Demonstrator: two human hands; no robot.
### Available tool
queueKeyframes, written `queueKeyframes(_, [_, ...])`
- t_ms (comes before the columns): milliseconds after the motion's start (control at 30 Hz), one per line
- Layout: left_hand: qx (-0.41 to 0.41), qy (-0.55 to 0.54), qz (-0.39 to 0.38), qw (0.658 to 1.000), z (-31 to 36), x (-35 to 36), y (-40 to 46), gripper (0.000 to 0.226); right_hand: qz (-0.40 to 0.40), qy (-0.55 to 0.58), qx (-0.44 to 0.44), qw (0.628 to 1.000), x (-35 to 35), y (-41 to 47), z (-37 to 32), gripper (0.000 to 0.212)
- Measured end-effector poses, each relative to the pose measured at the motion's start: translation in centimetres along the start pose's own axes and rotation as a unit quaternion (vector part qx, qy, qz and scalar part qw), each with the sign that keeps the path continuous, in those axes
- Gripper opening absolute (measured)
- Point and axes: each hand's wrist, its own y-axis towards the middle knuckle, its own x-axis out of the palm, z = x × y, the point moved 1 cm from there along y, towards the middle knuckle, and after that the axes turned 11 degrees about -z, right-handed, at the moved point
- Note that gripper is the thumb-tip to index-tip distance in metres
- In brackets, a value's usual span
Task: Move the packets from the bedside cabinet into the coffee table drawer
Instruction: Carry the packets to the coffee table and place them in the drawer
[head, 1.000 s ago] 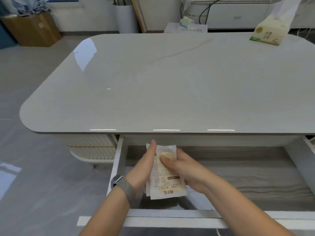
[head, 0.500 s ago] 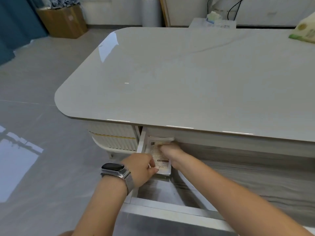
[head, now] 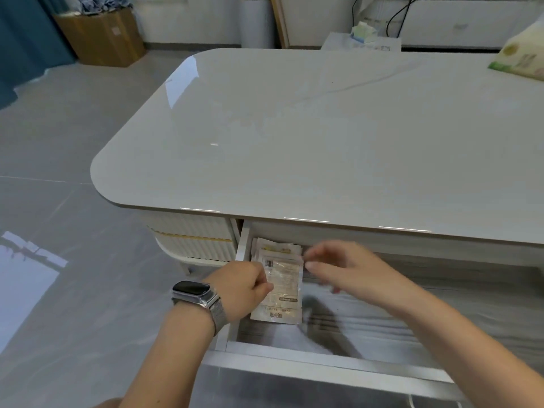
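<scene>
Drawer (head: 294, 353) of the coffee table (head: 323, 136) is pulled out; all positions below are taken from it. Packets (head: 279, 278) lie in a loose stack on the drawer floor, in its left end, just beside the left side wall. Long axis of the stack runs front to back, from the drawer front toward the table; the far end is tucked under the tabletop edge, and the printed label band sits at the near end. Top packet lies flat, slightly skewed against the ones beneath. Left hand (head: 241, 287), with a wristwatch (head: 195, 294), sits over the left wall, fingers curled, fingertips at the left edge of the packets; whether it pinches that edge cannot be told. Right hand (head: 344, 270) hovers over the drawer just right of the stack, fingers loosely spread and blurred, holding nothing. A tissue pack (head: 521, 58) rests on the tabletop, far right of the drawer
</scene>
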Motion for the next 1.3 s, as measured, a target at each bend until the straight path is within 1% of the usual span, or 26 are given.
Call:
queueKeyframes(33, [-0.001, 0.007, 0.0, 1.0, 0.1, 0.0, 0.2, 0.028, -0.054, 0.006, 0.007, 0.999, 0.1, -2.8, -0.5, 0.013])
queueKeyframes(67, [0.0, 0.013, 0.001, 1.0, 0.2, -0.1, 0.4, 0.028, -0.099, -0.004, 0.027, 0.995, 0.3, -4.5, -0.4, 0.027])
queueKeyframes(100, [0.002, 0.016, 0.002, 1.0, 0.4, 0.0, 0.8, 0.027, -0.146, -0.048, 0.055, 0.987, 0.7, -6.3, -0.1, 0.034])
queueKeyframes(167, [0.012, 0.015, 0.002, 1.0, 0.9, 0.3, 1.6, 0.028, -0.191, -0.117, 0.094, 0.97, 1.5, -8.6, 1.0, 0.031])
queueKeyframes(200, [0.02, 0.016, -0.01, 1.0, 1.2, 0.6, 2.2, 0.03, -0.197, -0.139, 0.104, 0.965, 1.8, -9.2, 1.3, 0.034])
queueKeyframes(233, [0.03, 0.019, -0.033, 0.999, 1.6, 1.1, 2.7, 0.031, -0.189, -0.133, 0.11, 0.967, 2.1, -9.4, 1.4, 0.035])
queueKeyframes(267, [0.044, 0.021, -0.064, 0.997, 2.1, 1.6, 3.3, 0.033, -0.186, -0.132, 0.104, 0.968, 2.3, -9.3, 1.4, 0.033])
queueKeyframes(333, [0.068, 0.014, -0.135, 0.988, 3.0, 2.8, 4.1, 0.036, -0.164, -0.145, 0.078, 0.973, 2.7, -9.0, 1.1, 0.037])
queueKeyframes(400, [0.072, 0.016, -0.193, 0.978, 3.7, 3.6, 4.6, 0.041, -0.158, -0.151, 0.075, 0.973, 2.9, -8.9, 1.1, 0.034])
queueKeyframes(467, [0.053, 0.04, -0.221, 0.973, 3.9, 4.2, 5.1, 0.046, -0.152, -0.128, 0.068, 0.978, 2.9, -8.8, 1.5, 0.029])
queueKeyframes(567, [0.035, 0.034, -0.228, 0.973, 3.6, 4.4, 5.9, 0.053, -0.138, -0.103, 0.053, 0.984, 2.6, -8.8, 1.9, 0.031])
queueKeyframes(633, [0.023, 0.037, -0.208, 0.977, 3.3, 4.3, 6.4, 0.058, -0.126, -0.099, 0.046, 0.986, 2.6, -8.9, 2.2, 0.029])
queueKeyframes(800, [-0.024, 0.076, -0.107, 0.991, 1.8, 4.1, 7.5, 0.065, -0.09, -0.137, 0.037, 0.986, 2.9, -8.7, 2.9, 0.023])
queueKeyframes(867, [-0.037, 0.065, -0.078, 0.994, 1.4, 3.8, 7.8, 0.063, -0.086, -0.149, 0.032, 0.985, 3.0, -8.5, 3.0, 0.02])
queueKeyframes(933, [-0.029, 0.038, -0.051, 0.998, 1.7, 3.0, 7.5, 0.055, -0.091, -0.159, 0.028, 0.983, 3.1, -8.3, 3.2, 0.019])
queueKeyframes(1033, [0.013, 0.019, 0.016, 1.0, 3.3, 1.4, 5.7, 0.042, -0.067, -0.194, 0.014, 0.979, 3.2, -7.9, 3.7, 0.025])
queueKeyframes(1133, [0.085, -0.02, 0.087, 0.992, 5.1, 0.1, 3.4, 0.026, -0.004, -0.268, 0.003, 0.964, 3.3, -7.4, 3.9, 0.037])
queueKeyframes(1167, [0.098, -0.022, 0.11, 0.989, 5.5, -0.2, 2.7, 0.021, 0.016, -0.292, 0.006, 0.956, 3.4, -7.2, 4.0, 0.043])
queueKeyframes(1200, [0.101, -0.013, 0.138, 0.985, 5.7, -0.3, 2.1, 0.018, 0.036, -0.312, 0.01, 0.949, 3.3, -6.8, 3.9, 0.048])
queueKeyframes(1300, [0.068, 0.038, 0.212, 0.974, 5.8, -0.5, 0.8, 0.024, 0.083, -0.321, 0.015, 0.943, 2.6, -5.7, 4.0, 0.054])
